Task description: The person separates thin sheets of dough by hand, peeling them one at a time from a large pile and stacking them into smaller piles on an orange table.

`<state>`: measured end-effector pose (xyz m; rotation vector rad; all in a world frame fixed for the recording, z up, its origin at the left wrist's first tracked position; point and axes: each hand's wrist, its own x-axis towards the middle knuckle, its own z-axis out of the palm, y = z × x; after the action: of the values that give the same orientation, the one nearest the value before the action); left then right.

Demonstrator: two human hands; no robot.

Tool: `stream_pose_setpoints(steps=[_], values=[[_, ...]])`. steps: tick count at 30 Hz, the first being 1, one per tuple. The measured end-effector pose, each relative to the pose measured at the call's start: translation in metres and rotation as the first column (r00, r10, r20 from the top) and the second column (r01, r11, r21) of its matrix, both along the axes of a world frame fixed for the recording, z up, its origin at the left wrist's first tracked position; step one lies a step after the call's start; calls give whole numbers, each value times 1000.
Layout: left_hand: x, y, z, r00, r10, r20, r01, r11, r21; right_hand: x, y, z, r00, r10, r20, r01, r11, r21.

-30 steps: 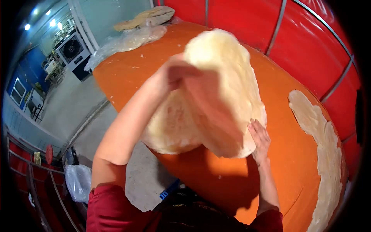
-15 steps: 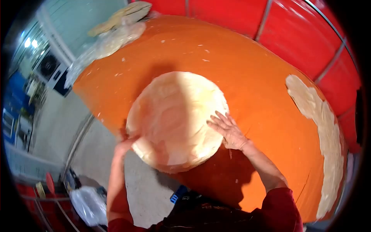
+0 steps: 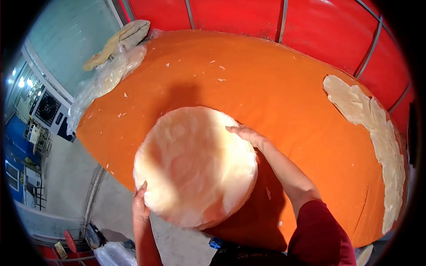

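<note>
A large round, pale cream stack of thin sheets (image 3: 195,166) overlaps the near left edge of an orange-covered table (image 3: 266,84). My left hand (image 3: 140,204) grips the stack's lower left rim, thumb on top and the other fingers hidden beneath. At the upper right rim, my right hand (image 3: 246,134) holds the stack, its fingertips on the top face near the edge. A shadow falls across the middle of the stack.
Overlapping pale sheets (image 3: 381,142) line the table's right edge. Clear plastic (image 3: 100,82) and a beige cloth-like item (image 3: 122,37) lie at the far left corner. Red panels (image 3: 235,17) with metal bars stand behind. Grey floor (image 3: 71,173) shows at the left.
The round stack has shifted down and slightly left in view. My left hand has moved down along its rim; my right hand has gone from lying spread on it to holding its upper right edge.
</note>
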<state>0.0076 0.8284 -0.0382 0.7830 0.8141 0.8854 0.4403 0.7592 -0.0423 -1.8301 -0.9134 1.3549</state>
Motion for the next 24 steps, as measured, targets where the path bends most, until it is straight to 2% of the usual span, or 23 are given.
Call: stream_pose_setpoints(steps=[1, 4, 5, 8, 9, 10, 12, 14, 16, 18, 20, 21, 23, 24], values=[[1, 2, -2, 1000, -10, 23, 11, 999, -52, -2, -6, -1, 999, 18, 31, -18, 1000, -25], [8, 2, 9, 998, -28, -51, 25, 998, -51, -25, -26, 29, 983, -82, 165, 95, 993, -69], [9, 3, 8, 991, -23, -132, 20, 999, -25, -16, -20, -11, 976, -127, 175, 104, 986, 131], [26, -9, 22, 947, 98, -306, -76, 994, 83, -8, -24, 4, 995, -95, -43, 102, 970, 220], [27, -8, 18, 938, 122, -324, -88, 989, 118, -4, -22, -7, 994, -105, -15, 106, 968, 226], [28, -8, 7, 930, 143, -338, -96, 984, 151, 4, -17, -28, 993, -118, 17, 111, 967, 231], [15, -1, -22, 909, 143, -391, -85, 983, 162, 10, -19, -46, 991, -124, -56, 135, 949, 286], [-6, 17, -58, 887, 83, -455, -35, 993, 114, 8, -15, -45, 964, -112, -240, 201, 900, 387], [22, -4, -14, 919, 25, -393, 33, 989, 141, 7, -9, -52, 982, -160, -103, 189, 876, 443], [17, 1, -20, 857, 143, -495, -29, 973, 231, 10, -17, -29, 957, -234, 170, 137, 885, 444], [1, 24, -32, 813, 250, -525, 137, 796, 590, 15, -52, 1, 934, -320, 155, 253, 905, 342], [21, 14, -9, 798, 349, -491, 123, 703, 700, 24, -83, 23, 934, -298, 198, 210, 904, 372], [108, -50, 66, 810, 487, -328, 20, 534, 845, 56, -143, 18, 768, -220, 602, 62, 960, 272], [142, -81, 85, 828, 472, -302, 31, 499, 866, 73, -175, 12, 628, -150, 763, -2, 981, 195]])
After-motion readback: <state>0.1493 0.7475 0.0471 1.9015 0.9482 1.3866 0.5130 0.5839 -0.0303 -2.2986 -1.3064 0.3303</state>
